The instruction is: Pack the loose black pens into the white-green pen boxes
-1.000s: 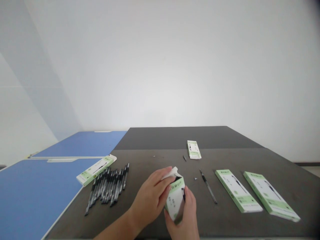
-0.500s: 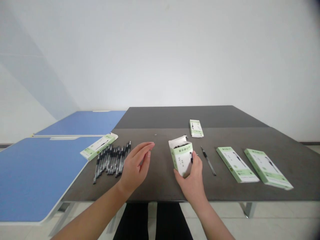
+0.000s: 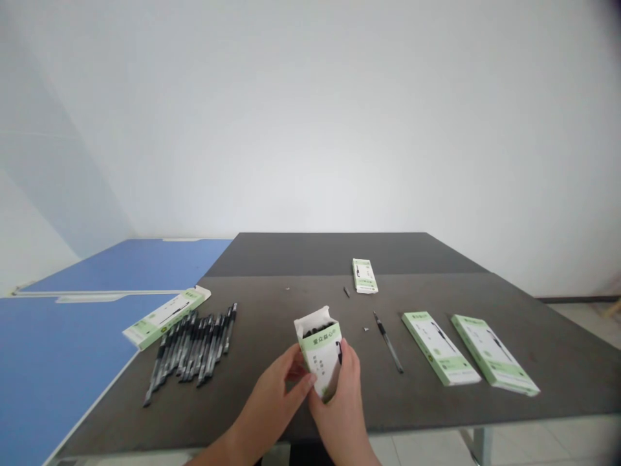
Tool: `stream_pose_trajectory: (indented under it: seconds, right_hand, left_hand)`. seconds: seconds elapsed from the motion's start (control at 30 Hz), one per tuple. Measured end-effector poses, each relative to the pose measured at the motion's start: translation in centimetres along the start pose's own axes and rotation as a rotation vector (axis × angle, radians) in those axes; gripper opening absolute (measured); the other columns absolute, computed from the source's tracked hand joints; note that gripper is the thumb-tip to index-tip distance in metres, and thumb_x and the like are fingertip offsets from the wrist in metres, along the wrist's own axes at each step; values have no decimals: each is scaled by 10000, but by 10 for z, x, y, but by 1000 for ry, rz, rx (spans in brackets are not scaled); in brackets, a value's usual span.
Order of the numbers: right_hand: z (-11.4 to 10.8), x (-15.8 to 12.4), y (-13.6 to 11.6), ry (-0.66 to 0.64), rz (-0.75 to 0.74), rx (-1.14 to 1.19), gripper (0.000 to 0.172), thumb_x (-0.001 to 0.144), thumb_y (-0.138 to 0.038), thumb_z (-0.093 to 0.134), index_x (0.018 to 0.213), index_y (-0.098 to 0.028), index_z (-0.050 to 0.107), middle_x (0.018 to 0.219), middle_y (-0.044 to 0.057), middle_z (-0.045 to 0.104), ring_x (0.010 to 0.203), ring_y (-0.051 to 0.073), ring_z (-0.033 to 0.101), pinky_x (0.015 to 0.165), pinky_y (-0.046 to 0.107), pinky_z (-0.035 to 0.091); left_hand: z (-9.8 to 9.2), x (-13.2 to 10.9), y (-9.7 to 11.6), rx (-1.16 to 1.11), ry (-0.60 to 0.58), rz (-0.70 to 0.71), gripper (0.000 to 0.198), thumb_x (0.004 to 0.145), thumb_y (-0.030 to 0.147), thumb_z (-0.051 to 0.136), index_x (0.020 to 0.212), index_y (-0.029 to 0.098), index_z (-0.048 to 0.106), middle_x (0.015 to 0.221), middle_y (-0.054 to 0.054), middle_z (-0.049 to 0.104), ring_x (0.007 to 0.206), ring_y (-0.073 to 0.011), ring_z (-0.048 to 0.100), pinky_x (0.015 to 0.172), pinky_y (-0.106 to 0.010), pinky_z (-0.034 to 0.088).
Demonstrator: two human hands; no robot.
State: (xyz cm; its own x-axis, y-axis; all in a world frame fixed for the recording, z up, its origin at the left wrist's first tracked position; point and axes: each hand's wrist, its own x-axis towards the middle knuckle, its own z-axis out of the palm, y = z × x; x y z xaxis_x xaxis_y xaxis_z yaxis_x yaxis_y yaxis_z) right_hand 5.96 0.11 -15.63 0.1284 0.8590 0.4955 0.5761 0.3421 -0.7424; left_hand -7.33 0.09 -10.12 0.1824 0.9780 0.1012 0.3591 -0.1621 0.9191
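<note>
Both hands hold an upright green and white pen box (image 3: 322, 353) above the near edge of the dark table (image 3: 301, 414). Its top flap is open and dark pen ends show inside. My right hand (image 3: 339, 408) grips the box from below and from the right. My left hand (image 3: 276, 404) touches its left side with curled fingers. A row of several black pens (image 3: 191, 349) lies to the left, beside a flat green and white box (image 3: 165, 316).
A single black pen (image 3: 388, 333) lies right of the held box. Two flat green boxes (image 3: 439, 346) (image 3: 495, 354) lie at the right, and a small one (image 3: 364, 276) farther back. Blue tables (image 3: 58, 362) adjoin on the left. Small dark bits lie mid-table.
My left hand, open and apart from the box half a second ago, has come back onto its left side. The box has moved nearer to me; the view has shifted.
</note>
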Motion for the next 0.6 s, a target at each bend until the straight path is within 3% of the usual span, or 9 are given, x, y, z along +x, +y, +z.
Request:
stream_pose_trajectory:
  seconds: [0.27, 0.43, 0.5, 0.53, 0.6]
  right_hand:
    - [14, -8, 21, 42, -94, -110, 817, 792, -240, 591, 1461, -181, 126, 1349, 236, 392, 1208, 399, 445, 884, 578, 465]
    - [6, -8, 18, -90, -115, -74, 911, 777, -277, 624, 1474, -148, 51, 1426, 236, 341, 1292, 371, 404, 957, 527, 459]
    - [-7, 14, 17, -184, -130, -124, 851, 818, -329, 594, 1462, -98, 89, 1460, 231, 313, 1345, 330, 353, 1027, 477, 422]
    - [-15, 32, 18, -199, -102, -209, 736, 870, -345, 540, 1441, -73, 165, 1456, 228, 331, 1356, 304, 342, 1051, 445, 404]
    - [-26, 82, 24, -200, 50, -414, 431, 955, -325, 431, 1315, -89, 410, 1367, 198, 454, 1274, 254, 450, 1033, 396, 419]
  left_hand:
    - [2, 3, 0, 15, 54, -31, 345, 833, 181, 557, 1175, 189, 600, 1148, -81, 699, 979, -206, 661, 888, -299, 504]
    - [-4, 5, 2, 69, 107, -33, 321, 821, 193, 568, 1138, 182, 617, 1092, -73, 719, 920, -204, 679, 844, -292, 519]
    - [-11, 12, 1, 71, 120, -23, 300, 833, 221, 565, 1124, 177, 620, 1065, -71, 728, 893, -203, 686, 822, -292, 530]
    - [-15, 16, -1, 80, 131, -8, 289, 841, 234, 561, 1116, 174, 622, 1053, -71, 731, 879, -201, 689, 810, -291, 535]
    - [-23, 26, -5, 122, 173, 33, 272, 852, 248, 552, 1103, 169, 621, 1032, -70, 735, 856, -196, 691, 793, -290, 541]
